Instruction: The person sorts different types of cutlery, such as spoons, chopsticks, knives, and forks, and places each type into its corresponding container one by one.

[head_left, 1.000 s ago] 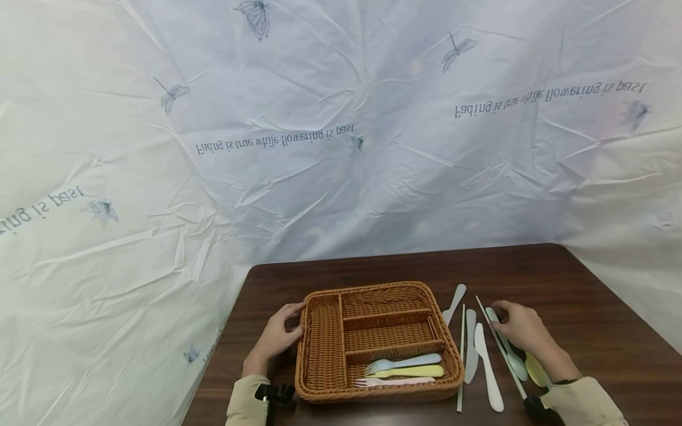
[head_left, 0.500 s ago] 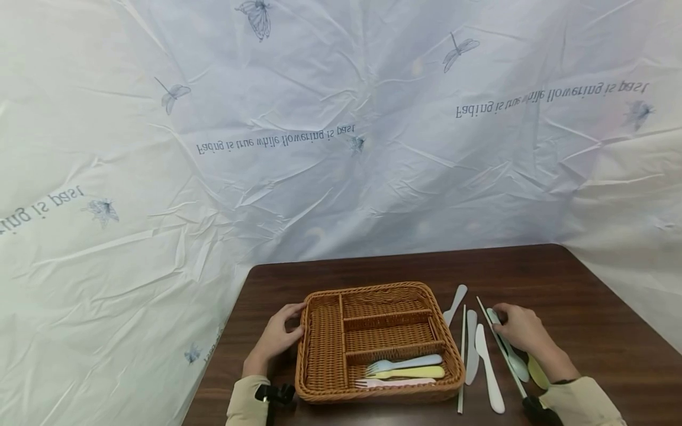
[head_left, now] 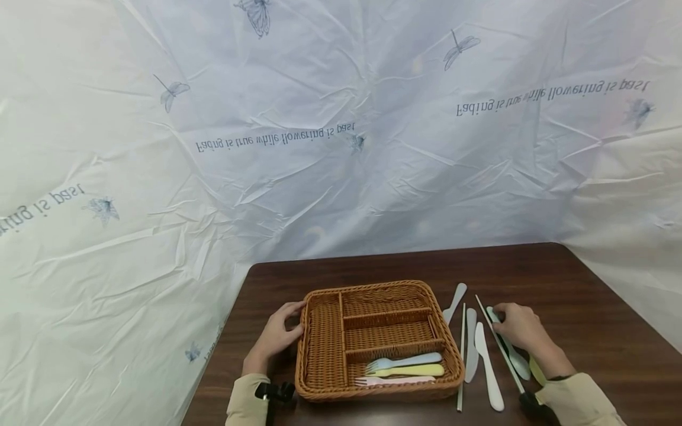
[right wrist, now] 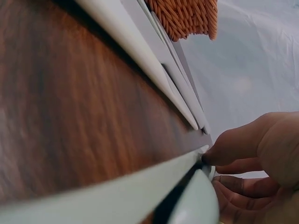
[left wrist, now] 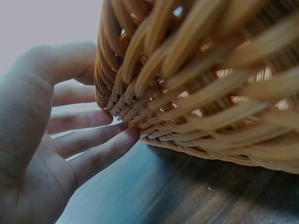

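My left hand (head_left: 273,337) rests against the left wall of a brown wicker basket (head_left: 319,391). In the left wrist view its mostly straight fingers (left wrist: 96,161) touch the weave low down, near the table. On the right, my right hand (head_left: 524,330) pinches the handle end of a pale green spoon (head_left: 518,364) lying on the table. The right wrist view has thumb and fingertips at that end. Close along the spoon's left side lies a pale chopstick (head_left: 503,349). A yellow-green utensil (head_left: 537,373) is partly hidden under my right wrist.
Blue, yellow and pink forks (head_left: 407,371) lie in the basket's front right compartment. Between basket and right hand are a white knife (head_left: 488,370), a grey-blue knife (head_left: 471,349), another chopstick (head_left: 462,361) and a pale handle (head_left: 455,302). White printed sheeting (head_left: 373,177) surrounds the dark table (head_left: 575,284).
My right wrist and sleeve have shifted slightly left, covering more of the yellow-green utensil. The left hand, basket and other cutlery stay put.
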`<state>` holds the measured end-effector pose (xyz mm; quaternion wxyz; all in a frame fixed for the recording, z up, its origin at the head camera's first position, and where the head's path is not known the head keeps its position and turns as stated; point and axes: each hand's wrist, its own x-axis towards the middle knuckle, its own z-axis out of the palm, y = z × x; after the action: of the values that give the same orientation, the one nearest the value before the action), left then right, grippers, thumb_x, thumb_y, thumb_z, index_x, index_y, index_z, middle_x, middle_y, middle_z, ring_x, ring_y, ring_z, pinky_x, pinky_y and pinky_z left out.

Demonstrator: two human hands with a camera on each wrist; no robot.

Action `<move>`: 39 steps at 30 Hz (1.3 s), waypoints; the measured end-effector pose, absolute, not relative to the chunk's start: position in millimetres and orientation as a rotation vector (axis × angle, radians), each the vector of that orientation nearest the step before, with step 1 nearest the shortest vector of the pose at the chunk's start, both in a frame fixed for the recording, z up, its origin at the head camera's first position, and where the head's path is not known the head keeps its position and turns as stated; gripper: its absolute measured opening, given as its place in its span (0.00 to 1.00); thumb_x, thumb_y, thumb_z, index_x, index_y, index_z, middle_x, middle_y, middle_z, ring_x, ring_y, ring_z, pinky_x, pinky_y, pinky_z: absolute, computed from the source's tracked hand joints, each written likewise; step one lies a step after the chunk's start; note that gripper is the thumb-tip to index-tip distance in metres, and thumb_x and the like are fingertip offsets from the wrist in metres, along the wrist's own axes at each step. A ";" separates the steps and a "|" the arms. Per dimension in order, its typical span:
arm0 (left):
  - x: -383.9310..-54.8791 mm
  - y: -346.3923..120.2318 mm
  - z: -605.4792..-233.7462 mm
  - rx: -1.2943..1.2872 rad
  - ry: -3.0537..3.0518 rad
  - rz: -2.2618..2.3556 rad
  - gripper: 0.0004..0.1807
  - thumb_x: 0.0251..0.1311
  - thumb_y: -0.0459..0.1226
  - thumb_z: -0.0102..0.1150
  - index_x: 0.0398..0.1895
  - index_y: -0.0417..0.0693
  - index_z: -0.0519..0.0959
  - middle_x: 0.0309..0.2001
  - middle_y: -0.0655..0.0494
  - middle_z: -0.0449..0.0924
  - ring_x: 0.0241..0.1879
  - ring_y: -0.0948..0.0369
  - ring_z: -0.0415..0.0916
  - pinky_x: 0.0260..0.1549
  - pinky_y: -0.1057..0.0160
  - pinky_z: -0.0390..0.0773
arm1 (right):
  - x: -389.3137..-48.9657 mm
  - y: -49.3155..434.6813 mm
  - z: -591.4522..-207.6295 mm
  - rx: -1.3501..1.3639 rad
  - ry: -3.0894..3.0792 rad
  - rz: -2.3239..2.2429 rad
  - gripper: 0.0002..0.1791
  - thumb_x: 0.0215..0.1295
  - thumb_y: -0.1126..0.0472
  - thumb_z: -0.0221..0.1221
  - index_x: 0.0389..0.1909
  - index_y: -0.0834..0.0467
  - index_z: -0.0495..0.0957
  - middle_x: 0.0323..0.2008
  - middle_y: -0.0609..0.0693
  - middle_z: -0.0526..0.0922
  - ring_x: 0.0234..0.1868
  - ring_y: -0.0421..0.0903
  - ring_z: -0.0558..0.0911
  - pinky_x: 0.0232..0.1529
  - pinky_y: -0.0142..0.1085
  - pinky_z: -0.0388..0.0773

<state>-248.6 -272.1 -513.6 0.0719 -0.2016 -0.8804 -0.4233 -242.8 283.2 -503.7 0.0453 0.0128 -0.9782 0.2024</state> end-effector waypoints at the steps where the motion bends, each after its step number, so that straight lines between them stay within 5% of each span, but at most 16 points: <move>1: -248.7 -272.1 -513.6 -0.604 -2.647 -1.272 0.29 0.60 0.32 0.58 0.68 0.48 0.70 0.60 0.52 0.73 0.56 0.52 0.75 0.49 0.52 0.80 | -242.6 283.0 -504.1 0.035 -2.986 0.620 0.25 0.56 0.63 0.66 0.51 0.75 0.76 0.42 0.72 0.81 0.34 0.58 0.82 0.32 0.51 0.76; 18: -248.1 -271.6 -511.1 -0.603 -2.653 -1.286 0.29 0.61 0.33 0.58 0.68 0.49 0.70 0.61 0.52 0.72 0.57 0.50 0.74 0.46 0.55 0.81 | -244.2 280.7 -504.0 0.011 -2.980 0.618 0.26 0.54 0.62 0.67 0.50 0.74 0.76 0.42 0.71 0.81 0.34 0.59 0.81 0.36 0.56 0.72; 25: -248.6 -271.6 -514.7 -0.587 -2.639 -1.297 0.29 0.61 0.31 0.59 0.68 0.51 0.70 0.61 0.52 0.72 0.56 0.51 0.74 0.46 0.52 0.80 | -244.2 282.3 -500.1 -0.040 -2.965 0.728 0.26 0.56 0.63 0.64 0.54 0.72 0.75 0.43 0.72 0.80 0.26 0.49 0.76 0.24 0.41 0.71; 33: -229.0 -258.8 -485.1 -0.605 -2.674 -1.294 0.29 0.61 0.26 0.55 0.68 0.35 0.67 0.61 0.37 0.70 0.56 0.42 0.73 0.46 0.46 0.79 | -244.9 278.2 -492.5 0.053 -2.892 0.791 0.24 0.56 0.64 0.62 0.53 0.71 0.77 0.41 0.69 0.82 0.24 0.46 0.74 0.21 0.37 0.65; 39: -246.4 -267.0 -513.3 -0.562 -2.642 -1.270 0.30 0.60 0.28 0.57 0.68 0.43 0.69 0.61 0.45 0.72 0.56 0.46 0.74 0.45 0.46 0.80 | -250.0 272.8 -487.7 0.106 -2.845 0.798 0.21 0.56 0.65 0.62 0.51 0.69 0.79 0.38 0.64 0.83 0.27 0.46 0.74 0.22 0.37 0.64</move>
<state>-246.4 -267.0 -513.3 0.0785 -0.1879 -0.8824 -0.4242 -250.0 272.8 -487.7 0.0920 0.0357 -0.9581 0.2688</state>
